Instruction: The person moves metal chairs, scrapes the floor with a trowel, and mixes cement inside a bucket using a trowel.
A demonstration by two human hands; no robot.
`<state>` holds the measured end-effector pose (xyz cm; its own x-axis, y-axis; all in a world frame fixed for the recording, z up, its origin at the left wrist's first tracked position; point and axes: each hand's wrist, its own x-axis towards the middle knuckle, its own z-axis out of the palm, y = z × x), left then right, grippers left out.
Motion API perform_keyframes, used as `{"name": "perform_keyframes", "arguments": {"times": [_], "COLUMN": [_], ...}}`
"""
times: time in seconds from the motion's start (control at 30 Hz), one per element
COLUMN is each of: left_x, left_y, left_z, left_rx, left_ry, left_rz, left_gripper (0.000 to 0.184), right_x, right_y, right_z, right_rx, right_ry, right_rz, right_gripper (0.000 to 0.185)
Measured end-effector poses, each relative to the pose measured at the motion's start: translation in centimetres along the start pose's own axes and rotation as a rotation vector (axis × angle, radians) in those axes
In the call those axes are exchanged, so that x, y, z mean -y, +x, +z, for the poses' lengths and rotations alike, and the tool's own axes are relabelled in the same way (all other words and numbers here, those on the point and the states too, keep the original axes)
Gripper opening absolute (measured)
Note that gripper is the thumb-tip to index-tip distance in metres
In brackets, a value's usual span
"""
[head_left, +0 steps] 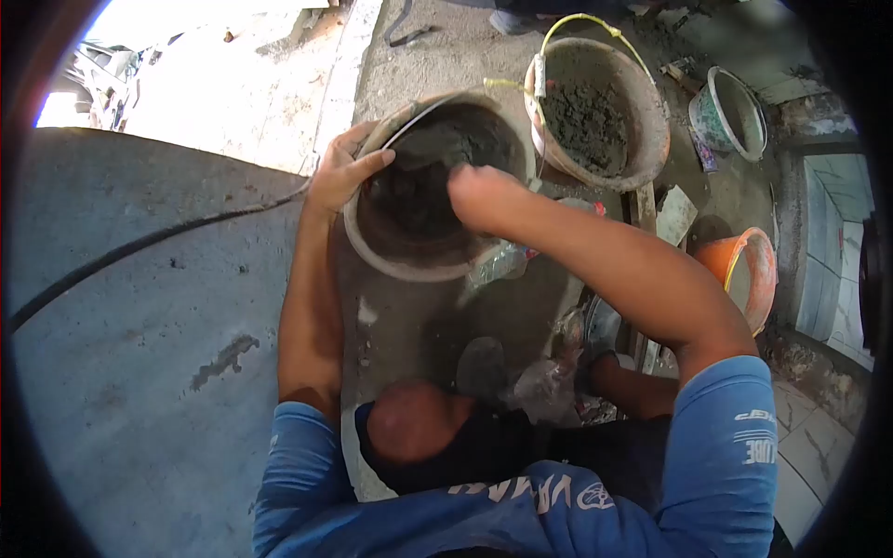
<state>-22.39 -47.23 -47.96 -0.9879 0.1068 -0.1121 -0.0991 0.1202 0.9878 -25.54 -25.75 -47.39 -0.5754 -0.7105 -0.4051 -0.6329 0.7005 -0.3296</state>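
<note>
My left hand (346,170) grips the rim of a round bucket (409,271) at its left side, with the thumb over the edge. Dark wet mortar (423,191) lies inside it. Over the right part of this bucket, my right hand (484,197) is closed in a fist; what it holds, if anything, is hidden. The bucket's thin wire handle rests against the rim by my left thumb. Just to the right stands a second bucket (654,139) with a yellow handle, holding rough dark mortar (586,126).
A green bucket (712,121) stands at the upper right, an orange one (765,279) below it. A bluish board (139,307) with a dark hose (139,244) fills the left. Clear plastic (544,391) lies near my knee. A shoe shows at the top.
</note>
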Motion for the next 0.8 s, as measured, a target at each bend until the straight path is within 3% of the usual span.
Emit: {"name": "perform_keyframes", "arguments": {"times": [0.1,0.2,0.3,0.33,0.37,0.43,0.57,0.63,0.73,0.8], "left_x": [0.5,-0.2,-0.1,-0.3,-0.4,0.5,0.9,1.7,2.0,1.4], "left_y": [0.6,1.0,0.4,0.3,0.4,0.9,0.1,-0.2,-0.1,-0.8], "left_z": [-0.3,-0.6,-0.3,-0.1,0.2,-0.7,-1.2,-1.3,-1.2,-0.7], "left_rx": [-0.047,-0.031,-0.028,-0.012,0.008,0.002,-0.063,-0.09,-0.154,-0.147], "left_ry": [0.018,-0.01,-0.017,-0.045,-0.073,-0.038,-0.13,-0.091,-0.059,-0.018], "left_rz": [0.075,0.004,0.025,0.028,0.034,0.058,0.041,0.043,0.067,0.048], "left_gripper": [0.043,0.041,0.04,0.04,0.039,0.038,0.037,0.037,0.036,0.038], "right_x": [-1.3,-2.2,-2.7,-2.7,-2.2,-0.9,-0.2,-0.1,0.0,-1.5], "right_y": [-1.4,-1.8,-1.1,1.0,1.1,0.1,-2.4,-4.0,-5.0,-1.6], "right_z": [-1.7,-4.6,-6.3,-6.1,-4.4,-0.7,1.9,0.5,-2.7,-3.6], "right_rx": [0.059,0.233,0.108,0.364,0.364,0.054,0.102,0.427,0.232,0.234], "right_ry": [0.03,0.045,0.037,0.102,0.108,-0.004,-0.021,-0.014,0.151,0.101], "right_rz": [0.054,0.122,0.052,0.17,0.175,-0.018,-0.108,-0.072,0.131,0.047], "right_gripper": [0.026,0.025,0.026,0.023,0.023,0.022,0.023,0.028,0.026,0.023]}}
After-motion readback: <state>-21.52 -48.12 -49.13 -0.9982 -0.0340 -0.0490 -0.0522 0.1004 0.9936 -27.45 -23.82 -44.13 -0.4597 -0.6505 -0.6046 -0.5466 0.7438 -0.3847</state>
